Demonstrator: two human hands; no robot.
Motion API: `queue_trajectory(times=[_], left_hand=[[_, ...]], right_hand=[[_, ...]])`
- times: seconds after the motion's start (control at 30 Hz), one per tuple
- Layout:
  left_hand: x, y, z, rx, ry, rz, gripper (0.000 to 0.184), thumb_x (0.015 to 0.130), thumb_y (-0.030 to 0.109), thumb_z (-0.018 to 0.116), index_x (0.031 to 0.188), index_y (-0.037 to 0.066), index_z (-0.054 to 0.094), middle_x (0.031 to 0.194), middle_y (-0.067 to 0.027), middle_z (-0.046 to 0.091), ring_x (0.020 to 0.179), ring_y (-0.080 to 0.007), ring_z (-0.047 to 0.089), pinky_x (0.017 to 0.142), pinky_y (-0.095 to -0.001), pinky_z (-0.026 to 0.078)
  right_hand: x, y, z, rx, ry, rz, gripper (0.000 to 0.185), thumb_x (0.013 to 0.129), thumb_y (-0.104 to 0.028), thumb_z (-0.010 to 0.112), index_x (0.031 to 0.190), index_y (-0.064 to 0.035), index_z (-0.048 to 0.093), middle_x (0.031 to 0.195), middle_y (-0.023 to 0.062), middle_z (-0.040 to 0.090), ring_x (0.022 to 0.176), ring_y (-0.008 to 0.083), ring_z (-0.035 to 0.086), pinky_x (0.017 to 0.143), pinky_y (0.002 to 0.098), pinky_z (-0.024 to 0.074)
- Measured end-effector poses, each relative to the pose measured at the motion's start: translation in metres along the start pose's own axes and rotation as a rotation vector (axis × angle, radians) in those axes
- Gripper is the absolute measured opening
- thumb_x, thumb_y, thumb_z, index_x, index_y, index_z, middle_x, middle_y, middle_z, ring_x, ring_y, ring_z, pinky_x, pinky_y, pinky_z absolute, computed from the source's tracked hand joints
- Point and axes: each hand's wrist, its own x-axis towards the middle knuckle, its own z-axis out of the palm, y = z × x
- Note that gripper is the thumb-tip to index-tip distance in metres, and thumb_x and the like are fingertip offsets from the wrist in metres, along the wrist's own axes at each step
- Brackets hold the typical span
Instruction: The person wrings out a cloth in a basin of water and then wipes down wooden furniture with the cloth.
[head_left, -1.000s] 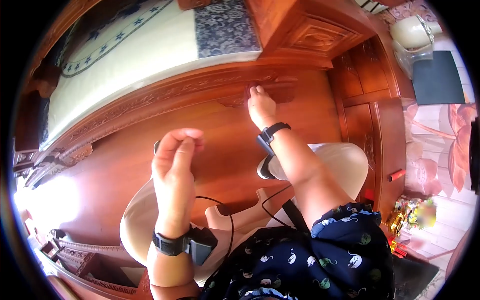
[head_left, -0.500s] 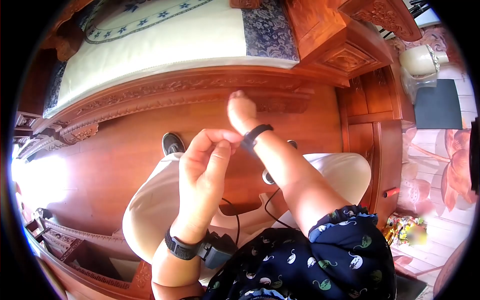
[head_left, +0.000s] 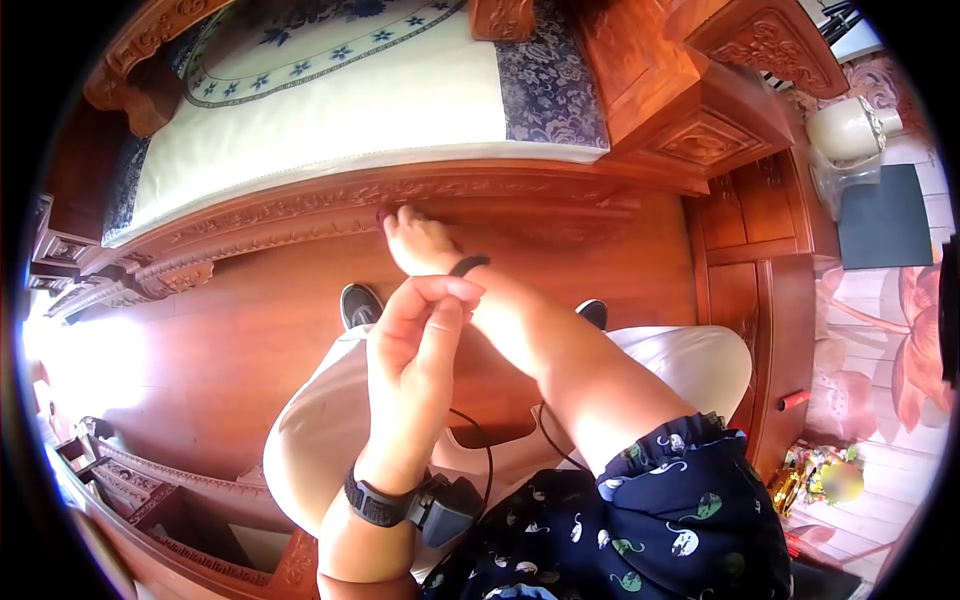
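My left hand (head_left: 408, 345) is raised over my lap, thumb and forefinger pressed together in a pinch. Whatever may lie between those tips is too small to make out. Beyond it, my right hand (head_left: 422, 243) reaches forward to the carved front rail (head_left: 330, 200) of a wooden bench, fingers curled and bent downward. A small dark reddish spot shows at its fingertips; I cannot tell what it is, or whether the fingers touch the rail. My right forearm passes just behind the left fingertips.
A white cushion (head_left: 400, 120) with blue patterned ends lies on the bench. To the right stands a wooden cabinet (head_left: 750, 290). A white vase-like object (head_left: 845, 130) and a dark flat sheet (head_left: 883, 217) are farther right. A black cable (head_left: 489, 455) hangs by my lap.
My right hand has moved left and slightly lower in view, bringing its fingers beside the bench rail. My left hand keeps its pinch. The view has shifted slightly.
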Motion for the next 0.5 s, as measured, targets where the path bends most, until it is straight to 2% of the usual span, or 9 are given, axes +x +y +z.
queue_trajectory(times=[0.17, 0.5], left_hand=[[-0.002, 0.0, 0.01, 0.047, -0.035, -0.008, 0.013, 0.085, 0.005, 0.045, 0.087, 0.0, 0.057, 0.082, -0.0039, 0.058, 0.079, -0.01, 0.051, 0.077, -0.0222, 0.039], [0.0, -0.007, 0.026, 0.101, -0.089, 0.003, 0.014, 0.085, 0.005, 0.045, 0.088, 0.0, 0.057, 0.082, -0.0041, 0.057, 0.079, -0.0108, 0.05, 0.077, -0.0227, 0.039]], right_hand=[[-0.027, 0.047, -0.034, 0.009, -0.114, 0.063, 0.029, 0.085, -0.015, 0.036, 0.111, -0.0112, 0.049, 0.096, 0.0223, 0.052, 0.076, 0.031, 0.061, 0.059, 0.0372, 0.0504], [-0.073, 0.1, -0.052, 0.002, -0.184, 0.313, 0.037, 0.082, -0.008, 0.036, 0.116, -0.017, 0.047, 0.102, 0.0212, 0.049, 0.082, 0.0314, 0.06, 0.065, 0.0374, 0.0502]])
